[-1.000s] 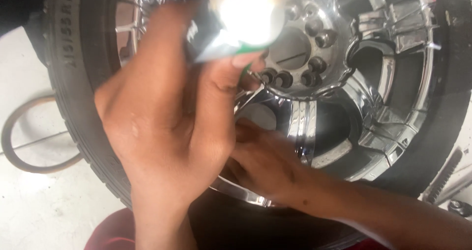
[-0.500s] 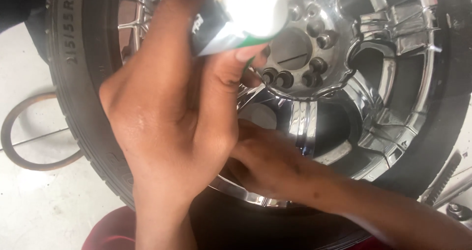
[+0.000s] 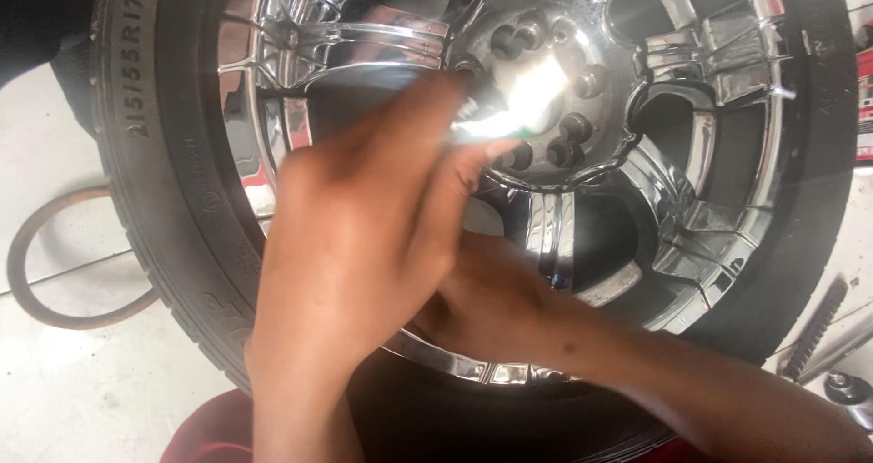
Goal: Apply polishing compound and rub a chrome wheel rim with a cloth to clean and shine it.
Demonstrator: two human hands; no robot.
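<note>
Hands working at chrome wheel [image 3: 691,72]
Left hand [image 3: 364,245] is gripping a glaring small tool [image 3: 509,108] over the hub; right hand [image 3: 491,299], beneath it, is resting on the rim, grip unclear.

Both hands are bare: no gloves, rings, watch or wristbands show. The left hand [image 3: 364,245] lies in front of the chrome wheel [image 3: 691,72], broad-backed, knuckles rounded, its forearm unsleeved down to the lower edge of the view. The right hand [image 3: 496,304], below the wheel's hub, has a few small dark specks along the wrist, and its forearm is likewise unsleeved. Below the wheel, between the two forearms, a strip of dark red clothing [image 3: 209,431] shows.
</note>
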